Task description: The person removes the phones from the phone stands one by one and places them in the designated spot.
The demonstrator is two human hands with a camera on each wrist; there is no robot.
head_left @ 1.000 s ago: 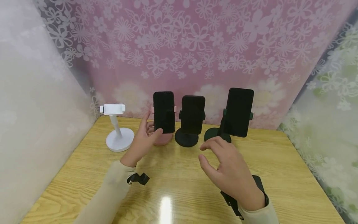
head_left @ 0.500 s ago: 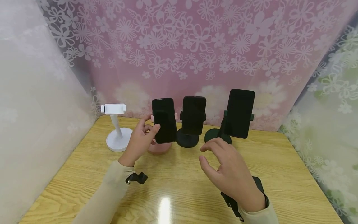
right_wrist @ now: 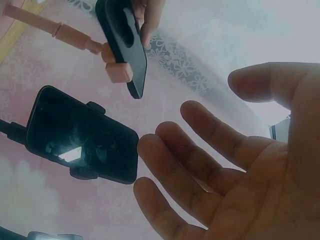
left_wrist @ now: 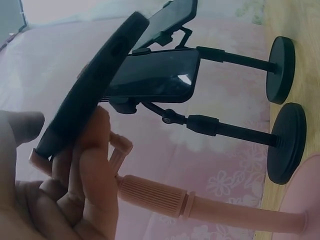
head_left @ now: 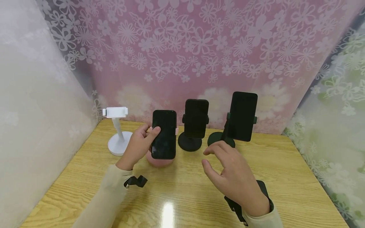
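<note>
My left hand (head_left: 138,145) grips a black smartphone (head_left: 165,144) by its left side, thumb over the front edge and fingers behind. That phone is clamped in a pink phone stand (head_left: 160,162); the stand's post (left_wrist: 155,195) shows in the left wrist view, below the curled fingers. In the left wrist view the phone leans, seen from its edge. My right hand (head_left: 232,172) hovers over the table with loosely bent fingers, holding nothing. Nearest to it is a dark green stand (head_left: 220,138) bearing another phone (head_left: 243,116).
Between them a black stand (head_left: 189,143) holds a phone (head_left: 196,118). At the left stands a white phone stand (head_left: 119,144) with no phone in its clamp. A dark flat object (head_left: 263,187) shows beside the right wrist. Flowered cloth (head_left: 182,47) closes off the wooden table's back.
My left hand has drawn the pink stand and its phone toward me and slightly left, away from the back cloth. My right hand has stayed in place.
</note>
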